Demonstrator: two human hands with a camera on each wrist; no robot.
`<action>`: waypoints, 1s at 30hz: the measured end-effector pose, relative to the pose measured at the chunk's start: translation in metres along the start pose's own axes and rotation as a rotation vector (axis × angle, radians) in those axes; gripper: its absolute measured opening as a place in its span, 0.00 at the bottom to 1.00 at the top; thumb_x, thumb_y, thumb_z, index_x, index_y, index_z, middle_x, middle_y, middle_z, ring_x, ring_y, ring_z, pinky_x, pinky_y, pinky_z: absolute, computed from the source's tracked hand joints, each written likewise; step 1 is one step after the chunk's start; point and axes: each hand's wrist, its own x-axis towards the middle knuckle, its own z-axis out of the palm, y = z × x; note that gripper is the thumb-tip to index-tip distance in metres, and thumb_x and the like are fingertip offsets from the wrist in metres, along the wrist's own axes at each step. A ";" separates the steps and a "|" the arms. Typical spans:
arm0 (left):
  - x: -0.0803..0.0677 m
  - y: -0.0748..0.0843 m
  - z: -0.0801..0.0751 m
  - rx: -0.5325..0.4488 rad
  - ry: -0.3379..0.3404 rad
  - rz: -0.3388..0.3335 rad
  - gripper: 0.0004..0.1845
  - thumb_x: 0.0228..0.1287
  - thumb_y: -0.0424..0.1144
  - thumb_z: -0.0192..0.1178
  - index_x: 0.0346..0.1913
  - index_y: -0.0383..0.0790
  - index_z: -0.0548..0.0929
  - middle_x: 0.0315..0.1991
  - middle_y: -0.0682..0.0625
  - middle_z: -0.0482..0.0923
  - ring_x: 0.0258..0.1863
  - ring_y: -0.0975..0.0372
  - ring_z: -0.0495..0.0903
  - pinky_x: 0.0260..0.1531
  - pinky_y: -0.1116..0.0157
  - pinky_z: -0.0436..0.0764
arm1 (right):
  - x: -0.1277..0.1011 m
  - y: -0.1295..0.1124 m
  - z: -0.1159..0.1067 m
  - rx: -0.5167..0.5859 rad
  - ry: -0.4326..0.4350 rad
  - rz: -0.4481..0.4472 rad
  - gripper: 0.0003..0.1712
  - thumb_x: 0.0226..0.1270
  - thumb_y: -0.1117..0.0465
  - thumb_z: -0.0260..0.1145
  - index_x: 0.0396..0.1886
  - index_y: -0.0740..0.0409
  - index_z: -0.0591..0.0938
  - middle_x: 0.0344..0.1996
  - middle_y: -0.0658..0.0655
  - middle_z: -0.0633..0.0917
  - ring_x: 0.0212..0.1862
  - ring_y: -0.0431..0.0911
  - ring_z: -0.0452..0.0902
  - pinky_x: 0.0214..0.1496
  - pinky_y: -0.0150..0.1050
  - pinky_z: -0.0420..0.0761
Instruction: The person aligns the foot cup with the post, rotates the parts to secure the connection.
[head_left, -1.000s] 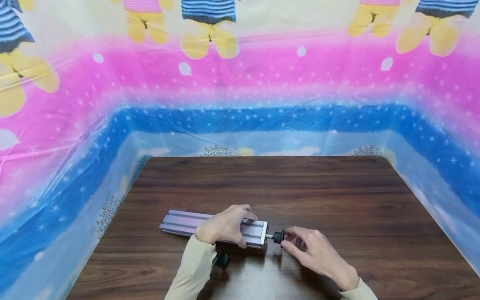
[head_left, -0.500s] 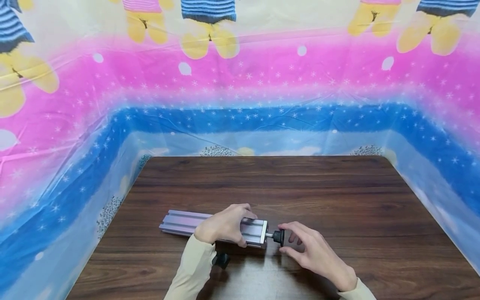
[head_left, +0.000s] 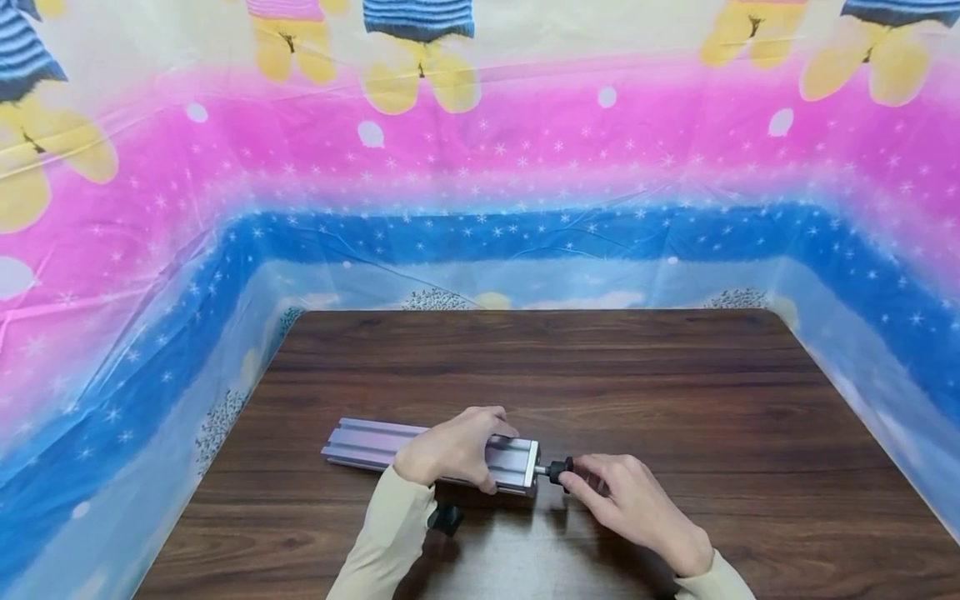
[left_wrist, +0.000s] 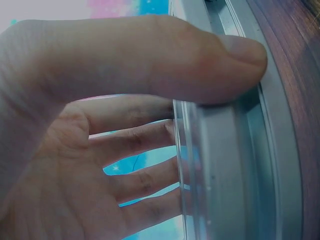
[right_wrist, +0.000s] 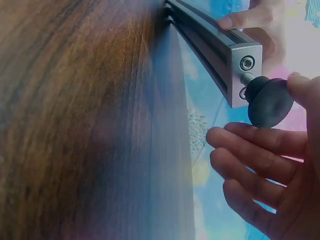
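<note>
A silvery grooved aluminium profile [head_left: 375,442] lies on the table, with a pale end plate [right_wrist: 245,65] on its right end. My left hand [head_left: 453,450] grips it from above near that end; in the left wrist view the thumb [left_wrist: 220,65] presses on one side and the fingers reach across the other. Out of the end plate sticks the threaded stud of a black levelling foot [right_wrist: 272,102]. My right hand [head_left: 637,508] pinches the foot's round base between thumb and fingertips. In the right wrist view the other fingers [right_wrist: 250,185] are half bent below it.
Beside the left cuff is a small black object [head_left: 447,520], which may be fixed to the wrist. The dark wood-grain table [head_left: 600,375] is bordered by a printed pink and blue cloth [head_left: 525,183] at the back and sides.
My right hand held the foot a second ago, spread its thumb and fingers around it half a second ago, and now pinches it again. The left hand keeps its grip on the profile.
</note>
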 end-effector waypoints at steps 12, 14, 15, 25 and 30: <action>0.004 0.001 0.000 0.007 0.004 0.056 0.36 0.35 0.35 0.82 0.56 0.38 0.86 0.48 0.49 0.78 0.44 0.58 0.78 0.48 0.66 0.80 | -0.005 0.000 -0.005 -0.023 -0.018 0.093 0.10 0.71 0.48 0.67 0.41 0.47 0.86 0.26 0.36 0.79 0.25 0.25 0.69 0.28 0.28 0.72; 0.004 0.001 0.001 0.008 0.001 0.052 0.36 0.35 0.35 0.82 0.56 0.38 0.86 0.49 0.48 0.79 0.45 0.58 0.79 0.49 0.65 0.81 | -0.007 0.001 -0.005 0.008 -0.005 0.045 0.24 0.65 0.48 0.73 0.57 0.52 0.83 0.38 0.41 0.84 0.30 0.28 0.75 0.31 0.29 0.75; 0.003 0.000 0.001 0.003 -0.001 0.040 0.36 0.35 0.35 0.82 0.57 0.38 0.86 0.51 0.47 0.79 0.48 0.56 0.80 0.52 0.63 0.81 | -0.007 0.001 -0.005 0.026 -0.001 0.020 0.30 0.61 0.48 0.76 0.61 0.53 0.81 0.41 0.43 0.85 0.32 0.30 0.76 0.32 0.29 0.77; 0.002 0.001 0.001 -0.042 -0.002 -0.022 0.38 0.36 0.35 0.82 0.59 0.38 0.84 0.65 0.39 0.75 0.64 0.43 0.73 0.65 0.49 0.74 | -0.007 0.003 -0.002 0.064 0.046 -0.112 0.33 0.52 0.64 0.80 0.60 0.55 0.79 0.47 0.47 0.85 0.35 0.34 0.79 0.34 0.29 0.80; 0.002 0.002 0.000 -0.039 -0.001 -0.024 0.38 0.36 0.35 0.82 0.59 0.39 0.85 0.65 0.40 0.75 0.64 0.43 0.73 0.64 0.49 0.75 | -0.006 0.003 -0.003 0.045 0.025 -0.075 0.27 0.58 0.57 0.78 0.56 0.57 0.82 0.40 0.43 0.85 0.33 0.33 0.79 0.32 0.30 0.79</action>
